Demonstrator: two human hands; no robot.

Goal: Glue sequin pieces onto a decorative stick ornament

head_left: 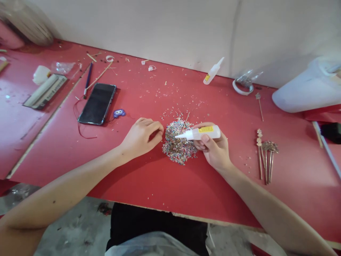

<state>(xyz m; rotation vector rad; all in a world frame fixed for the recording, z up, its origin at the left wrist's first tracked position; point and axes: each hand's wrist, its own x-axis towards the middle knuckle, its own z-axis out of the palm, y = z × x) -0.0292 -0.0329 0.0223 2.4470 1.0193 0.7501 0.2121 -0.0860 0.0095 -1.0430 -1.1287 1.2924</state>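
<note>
My right hand (214, 151) is wrapped round a white glue bottle (198, 133) with a yellow label. The bottle lies nearly level, its thin nozzle pointing left over a pile of tiny multicoloured beads or chips (179, 154). A thin brownish stick (185, 122) slants up out of the pile's far side. Just left of the pile, my left hand (144, 135) rests low over the table with its fingers curled and thumb and forefinger close together. Whatever may be between those fingertips is too small or hidden to make out.
Finished-looking beaded sticks (268, 156) lie at right. Another glue bottle (214, 71) and a tape roll (243, 87) are near the wall. A phone (97, 104), a purple charm (119, 113), a brush (88, 80) and a knife packet (45, 91) lie left. A white container (306, 89) stands far right.
</note>
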